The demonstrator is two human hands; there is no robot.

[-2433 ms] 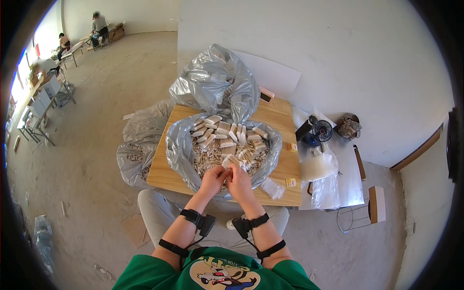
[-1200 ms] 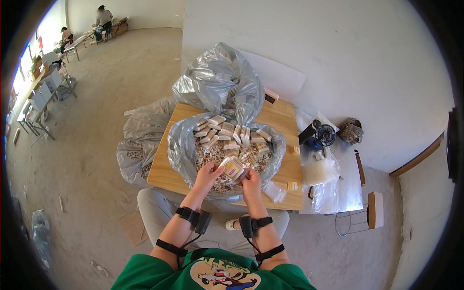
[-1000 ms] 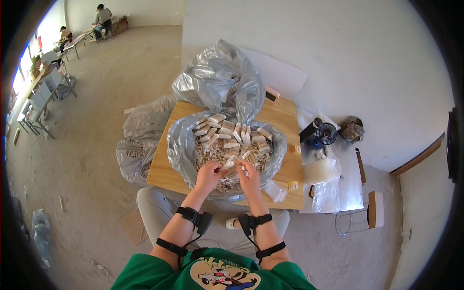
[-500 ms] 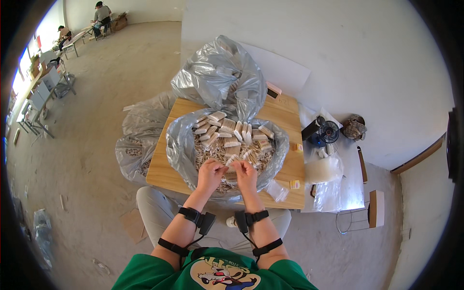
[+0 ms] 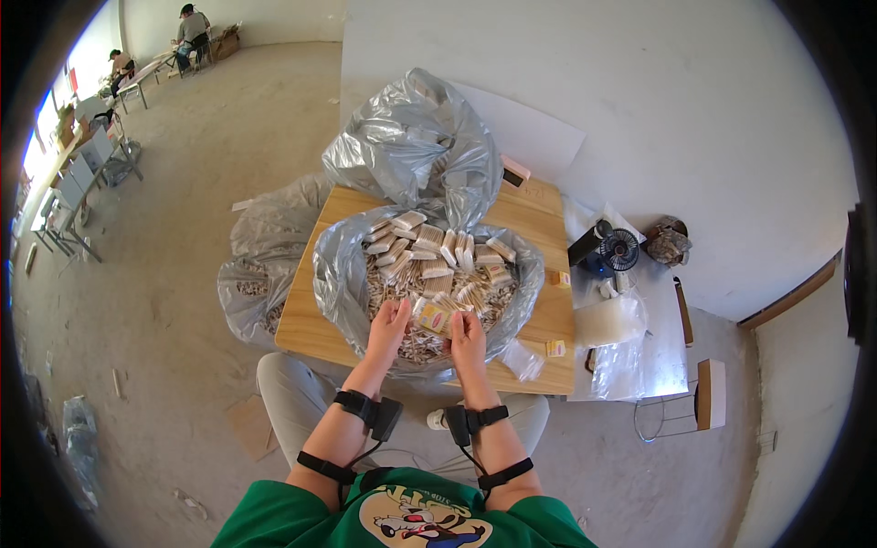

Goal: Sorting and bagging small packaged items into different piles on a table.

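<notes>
A small clear packet of cotton swabs with a yellow and red label [image 5: 433,317] is stretched between my hands, above an open grey plastic bag [image 5: 336,290]. My left hand [image 5: 390,329] pinches its left end and my right hand [image 5: 468,341] grips its right end. Loose cotton swabs [image 5: 422,347] fill the bag below my fingers. On top of them, toward the far side, lie several packed bundles of swabs [image 5: 429,237].
The bag rests on a wooden table [image 5: 301,315]. Behind it stands another grey bag [image 5: 402,137]. Small yellow boxes [image 5: 555,348] sit along the right edge. A side table holds a black fan [image 5: 619,248] and a plastic film roll [image 5: 607,321]. Two people work far left.
My hands have moved slightly apart and turned. The packet's labelled face now shows between them, where before the fingers were close together over it.
</notes>
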